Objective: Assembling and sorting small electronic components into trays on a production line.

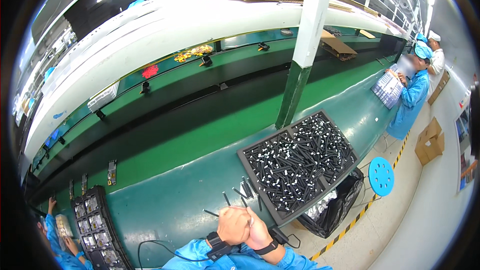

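My left hand and my right hand are pressed together above the near table edge, fingers closed. A small whitish bit shows between them; what it belongs to is hidden. Just beyond my knuckles, a black rod and several loose black rods with white ends lie on the green tabletop. Whether any of those reach into my fingers, I cannot tell. To the right of them, a dark tray holds a heap of similar short black rods with white ends.
A black tray of metal-looking parts stands at the left, near a co-worker's arms. A green-and-white post rises behind the rod tray. On the right are a black bag, a blue stool and another co-worker holding a sheet.
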